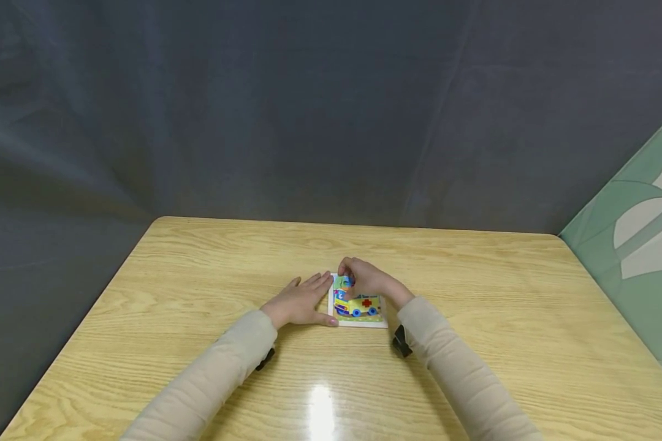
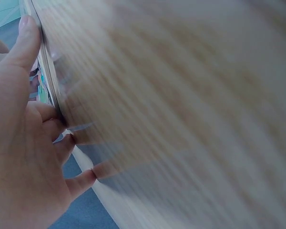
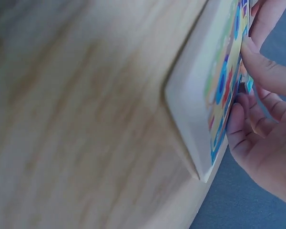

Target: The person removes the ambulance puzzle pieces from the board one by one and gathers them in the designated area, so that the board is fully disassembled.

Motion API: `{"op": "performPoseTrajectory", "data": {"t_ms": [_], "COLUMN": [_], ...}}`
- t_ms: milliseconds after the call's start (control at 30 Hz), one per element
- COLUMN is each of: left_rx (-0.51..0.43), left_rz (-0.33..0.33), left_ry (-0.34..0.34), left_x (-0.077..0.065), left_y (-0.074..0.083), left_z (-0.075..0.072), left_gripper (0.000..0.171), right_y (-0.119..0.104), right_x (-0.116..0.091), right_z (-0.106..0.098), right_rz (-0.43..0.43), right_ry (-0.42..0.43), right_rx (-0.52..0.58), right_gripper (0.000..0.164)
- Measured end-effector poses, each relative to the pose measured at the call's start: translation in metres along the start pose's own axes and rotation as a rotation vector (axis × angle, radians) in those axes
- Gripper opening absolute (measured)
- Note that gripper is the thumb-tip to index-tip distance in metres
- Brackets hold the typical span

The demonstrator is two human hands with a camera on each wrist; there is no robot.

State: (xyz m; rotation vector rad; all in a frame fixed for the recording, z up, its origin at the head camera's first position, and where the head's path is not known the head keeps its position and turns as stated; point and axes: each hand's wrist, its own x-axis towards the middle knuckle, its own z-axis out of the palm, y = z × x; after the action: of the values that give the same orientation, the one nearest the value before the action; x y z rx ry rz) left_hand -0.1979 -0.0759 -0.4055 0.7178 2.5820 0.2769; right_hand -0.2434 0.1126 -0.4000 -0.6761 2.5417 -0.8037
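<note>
A small picture puzzle (image 1: 358, 315) with a white border lies on the table, printed with a yellow ambulance with a red cross. My left hand (image 1: 303, 303) is spread at its left side, thumb along the lower left corner and fingertips at the upper left edge. In the left wrist view, the left hand's thumb (image 2: 26, 45) lies along the board's edge. Over the picture's upper part, my right hand (image 1: 366, 278) curls thumb and fingers around a small colourful puzzle piece (image 3: 249, 85), largely hidden by the fingers. The board's white side (image 3: 190, 95) faces the right wrist camera.
The wooden table (image 1: 198, 257) extends around the board on all sides. A dark curtain (image 1: 320, 110) hangs behind it, and a green and white patterned panel (image 1: 640, 245) stands at the right. Black wrist straps (image 1: 401, 342) show beneath the sleeves.
</note>
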Motion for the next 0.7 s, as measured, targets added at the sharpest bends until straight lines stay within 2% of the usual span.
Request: {"op": "performPoseTrajectory", "data": {"t_ms": [167, 367, 533, 700], "left_rx": [0.01, 0.011, 0.014, 0.02], "left_rz": [0.002, 0.002, -0.003, -0.002], "left_ry": [-0.001, 0.005, 0.005, 0.004], "left_x": [0.0006, 0.0013, 0.0019, 0.0022], "left_y": [0.0001, 0.0001, -0.0008, -0.001], "left_z": [0.0003, 0.0007, 0.0013, 0.0014], "left_gripper": [0.095, 0.095, 0.095, 0.096], "right_y": [0.0023, 0.0032, 0.0056, 0.0077], "right_x": [-0.0028, -0.0066, -0.0076, -0.0099], "right_z": [-0.0016, -0.0044, -0.0054, -0.0069], "right_rz": [-0.021, 0.014, 0.021, 0.044], "right_ry": [0.019, 0.059, 0.054, 0.084], "right_rx": [0.067, 0.156, 0.215, 0.313], "right_gripper": [0.035, 0.025, 0.024, 0.025]}}
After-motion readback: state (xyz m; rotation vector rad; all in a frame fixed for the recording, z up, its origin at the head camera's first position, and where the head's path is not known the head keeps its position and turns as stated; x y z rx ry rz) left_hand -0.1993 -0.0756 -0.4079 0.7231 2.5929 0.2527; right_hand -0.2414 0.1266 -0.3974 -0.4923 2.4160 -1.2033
